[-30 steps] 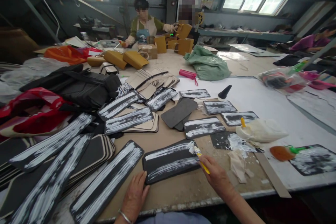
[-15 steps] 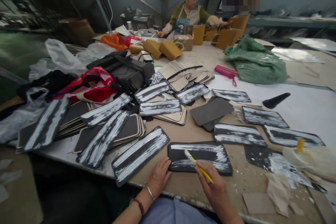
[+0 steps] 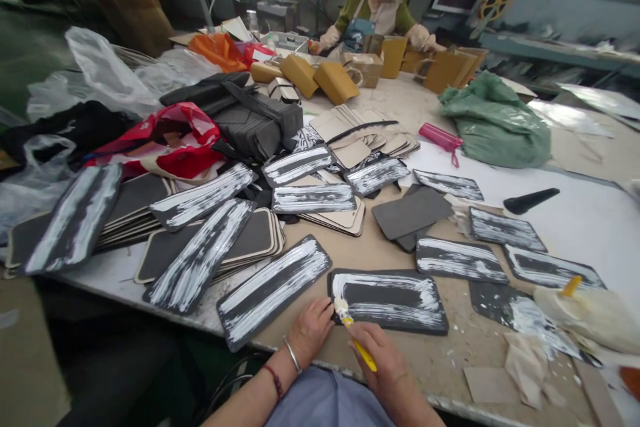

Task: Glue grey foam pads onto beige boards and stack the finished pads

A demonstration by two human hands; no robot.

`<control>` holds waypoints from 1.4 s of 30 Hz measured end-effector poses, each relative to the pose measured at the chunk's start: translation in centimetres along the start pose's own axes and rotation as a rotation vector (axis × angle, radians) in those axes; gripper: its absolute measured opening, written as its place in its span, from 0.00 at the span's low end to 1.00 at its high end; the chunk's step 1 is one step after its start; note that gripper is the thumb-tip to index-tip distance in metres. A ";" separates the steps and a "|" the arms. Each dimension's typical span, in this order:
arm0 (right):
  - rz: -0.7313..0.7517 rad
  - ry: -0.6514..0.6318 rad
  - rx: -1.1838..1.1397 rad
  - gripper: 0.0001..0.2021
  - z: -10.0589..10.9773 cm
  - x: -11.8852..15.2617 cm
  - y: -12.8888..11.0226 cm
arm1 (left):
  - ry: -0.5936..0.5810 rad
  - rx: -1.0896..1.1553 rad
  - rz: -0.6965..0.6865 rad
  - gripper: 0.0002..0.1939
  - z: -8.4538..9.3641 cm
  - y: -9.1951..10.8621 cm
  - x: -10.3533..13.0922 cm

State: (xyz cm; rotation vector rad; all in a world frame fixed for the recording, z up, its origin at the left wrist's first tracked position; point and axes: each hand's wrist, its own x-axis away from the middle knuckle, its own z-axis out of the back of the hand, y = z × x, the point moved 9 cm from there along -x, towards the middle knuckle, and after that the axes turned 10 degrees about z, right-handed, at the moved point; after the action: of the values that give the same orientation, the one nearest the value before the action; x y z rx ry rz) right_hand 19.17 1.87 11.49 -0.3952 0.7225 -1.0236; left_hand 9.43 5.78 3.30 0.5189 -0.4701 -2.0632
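My right hand (image 3: 383,357) is closed round a yellow-handled paintbrush (image 3: 361,349). The white-coated bristles touch the left end of a black rectangular panel (image 3: 385,294) lying flat at the table's near edge. White paste-like streaks run along the panel's long sides and both ends, around a bare black middle. My left hand (image 3: 311,328) lies with its fingers stretched out at the panel's lower left edge, their tips touching it or very close. Just left of it, another streaked black panel (image 3: 275,290) lies at a slant.
Several streaked panels (image 3: 314,198) lie around, some on stacked boards (image 3: 255,240). A paste-smeared black sheet (image 3: 520,313) and a pale container with a yellow handle (image 3: 570,287) are at right. A co-worker (image 3: 373,20) is across the table, behind mustard-coloured pieces (image 3: 335,85).
My right hand has moved the brush left, from the panel's middle to its left end, where white streaks now show. The camera view has shifted slightly.
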 end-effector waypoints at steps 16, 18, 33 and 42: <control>-0.942 0.658 0.116 0.22 7.8 10.2 10.5 | -0.120 0.052 -0.119 0.08 0.1 -0.2 -1.3; -0.995 0.662 0.233 0.24 9.9 11.8 10.9 | -0.120 0.040 -0.130 0.08 0.0 -0.3 -1.3; -0.431 0.317 0.532 0.12 8.4 9.4 5.8 | -0.118 0.399 0.469 0.13 -1.5 -3.8 -1.3; -0.299 0.259 0.294 0.11 3.9 6.5 2.1 | -0.086 0.429 0.643 0.15 -0.3 -3.4 -1.5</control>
State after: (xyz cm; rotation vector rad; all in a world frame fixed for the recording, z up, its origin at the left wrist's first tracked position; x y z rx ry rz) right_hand 25.40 -2.97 10.65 -0.1162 0.7426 -1.4612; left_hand 7.97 8.74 1.56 0.4493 -0.9997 -1.3693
